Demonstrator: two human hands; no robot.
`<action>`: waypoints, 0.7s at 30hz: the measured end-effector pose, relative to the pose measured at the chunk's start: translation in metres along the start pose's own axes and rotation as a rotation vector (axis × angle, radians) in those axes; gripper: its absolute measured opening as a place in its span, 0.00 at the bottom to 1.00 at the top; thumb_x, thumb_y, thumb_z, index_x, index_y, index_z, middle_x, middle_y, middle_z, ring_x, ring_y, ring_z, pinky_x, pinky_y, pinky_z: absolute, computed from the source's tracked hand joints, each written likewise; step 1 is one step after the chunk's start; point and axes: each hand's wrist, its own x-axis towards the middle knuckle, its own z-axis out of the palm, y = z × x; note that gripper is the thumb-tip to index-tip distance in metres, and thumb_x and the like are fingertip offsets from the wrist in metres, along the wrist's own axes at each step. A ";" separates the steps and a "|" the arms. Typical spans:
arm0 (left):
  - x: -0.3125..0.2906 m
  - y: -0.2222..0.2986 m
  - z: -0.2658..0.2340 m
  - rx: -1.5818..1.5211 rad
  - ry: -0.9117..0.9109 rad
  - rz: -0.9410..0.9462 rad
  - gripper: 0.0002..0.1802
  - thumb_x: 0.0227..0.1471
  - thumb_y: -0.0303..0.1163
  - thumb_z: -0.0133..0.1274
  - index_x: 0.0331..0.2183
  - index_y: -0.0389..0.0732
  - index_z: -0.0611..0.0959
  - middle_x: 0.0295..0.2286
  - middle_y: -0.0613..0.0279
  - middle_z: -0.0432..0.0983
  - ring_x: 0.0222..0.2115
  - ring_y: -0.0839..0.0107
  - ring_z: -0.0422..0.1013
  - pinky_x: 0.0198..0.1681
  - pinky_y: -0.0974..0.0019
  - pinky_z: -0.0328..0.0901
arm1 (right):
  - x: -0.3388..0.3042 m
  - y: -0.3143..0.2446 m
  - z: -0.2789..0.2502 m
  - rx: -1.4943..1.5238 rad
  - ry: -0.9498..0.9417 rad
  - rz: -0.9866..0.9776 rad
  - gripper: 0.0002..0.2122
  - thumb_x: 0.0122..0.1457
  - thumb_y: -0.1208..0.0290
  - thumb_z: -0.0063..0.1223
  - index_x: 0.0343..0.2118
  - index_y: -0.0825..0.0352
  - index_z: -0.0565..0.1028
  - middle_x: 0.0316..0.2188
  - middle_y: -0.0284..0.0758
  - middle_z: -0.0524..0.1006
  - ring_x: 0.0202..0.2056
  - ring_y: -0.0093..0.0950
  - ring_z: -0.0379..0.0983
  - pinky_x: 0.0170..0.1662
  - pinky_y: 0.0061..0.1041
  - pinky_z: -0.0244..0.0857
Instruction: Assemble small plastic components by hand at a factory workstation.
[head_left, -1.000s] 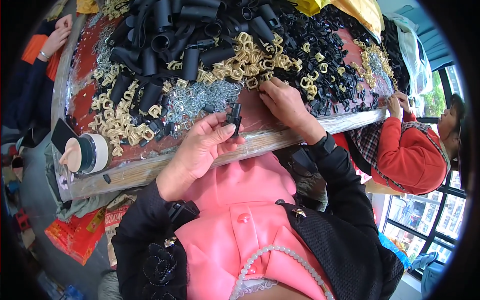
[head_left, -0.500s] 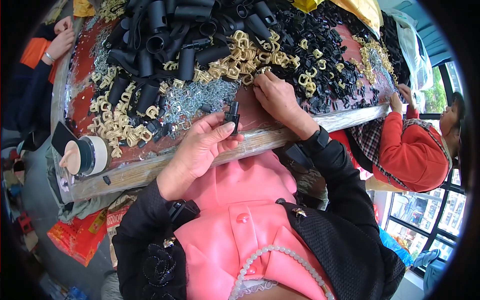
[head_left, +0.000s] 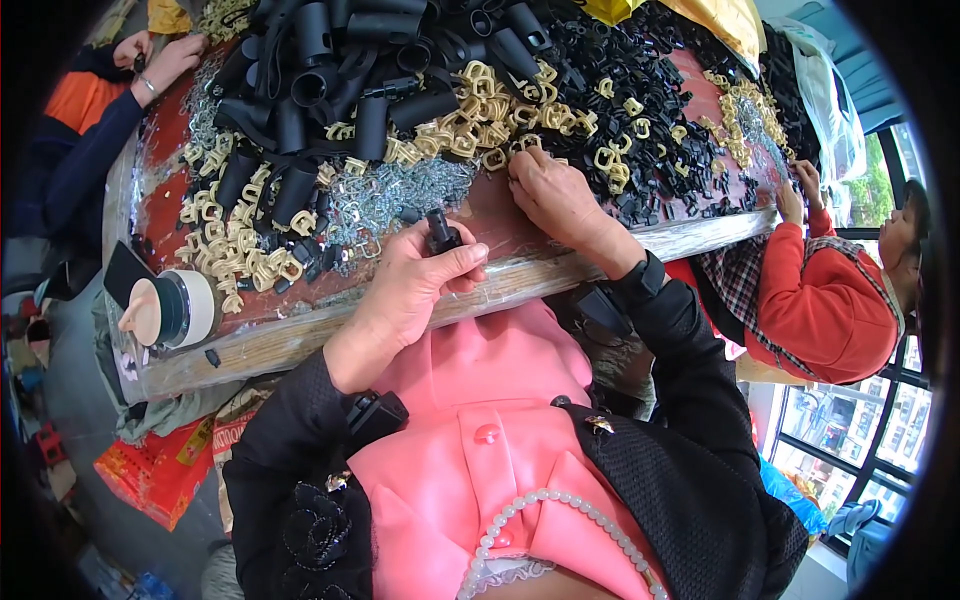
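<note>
My left hand [head_left: 415,275] is closed over the table's near edge, with a small black plastic fitting [head_left: 441,233] between thumb and fingers; its narrow end points up and away. Farther right, my right hand [head_left: 560,200] rests with bent fingertips pressed together at the edge of the beige plastic clips [head_left: 483,112]. Whatever those fingertips may hold is hidden. Small silvery metal pieces [head_left: 405,195] lie heaped just beyond my left hand. To the right of the beige clips spreads a heap of small black plastic parts [head_left: 650,135].
Black tubes [head_left: 372,128] are piled at the table's far middle. A round tub [head_left: 190,308] stands at the near left corner, by the wooden edge [head_left: 270,352]. One co-worker's hands [head_left: 170,62] are at far left; another co-worker in red [head_left: 830,300] sits at right.
My left hand has shifted slightly left and tilted the black fitting away. My right hand has moved only a little. The left co-worker's hand has reached farther along the table.
</note>
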 end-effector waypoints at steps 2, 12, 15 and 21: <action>0.001 0.000 0.002 0.040 0.014 0.019 0.08 0.40 0.27 0.55 0.26 0.39 0.73 0.22 0.67 0.70 0.21 0.77 0.69 0.24 0.78 0.64 | -0.001 0.000 0.000 0.022 -0.005 0.008 0.05 0.47 0.73 0.42 0.26 0.67 0.62 0.25 0.41 0.66 0.26 0.42 0.65 0.26 0.35 0.60; 0.010 -0.003 0.009 0.040 0.121 0.096 0.11 0.40 0.27 0.55 0.30 0.37 0.74 0.22 0.67 0.70 0.21 0.81 0.68 0.23 0.80 0.63 | -0.008 -0.024 -0.026 0.790 -0.154 0.037 0.06 0.52 0.71 0.44 0.28 0.68 0.64 0.19 0.30 0.65 0.20 0.19 0.61 0.23 0.18 0.56; 0.012 -0.004 0.010 0.054 0.133 0.133 0.10 0.41 0.27 0.54 0.30 0.37 0.74 0.22 0.67 0.70 0.21 0.81 0.67 0.23 0.80 0.63 | -0.011 -0.037 -0.033 1.182 -0.302 0.158 0.06 0.53 0.70 0.44 0.28 0.68 0.65 0.19 0.26 0.64 0.20 0.13 0.57 0.22 0.12 0.53; 0.010 -0.004 0.010 0.148 0.164 0.277 0.06 0.43 0.26 0.53 0.28 0.37 0.75 0.21 0.67 0.70 0.21 0.82 0.67 0.23 0.81 0.63 | -0.013 -0.048 -0.028 1.494 -0.369 0.337 0.05 0.53 0.71 0.44 0.28 0.67 0.66 0.19 0.24 0.65 0.19 0.12 0.57 0.21 0.12 0.51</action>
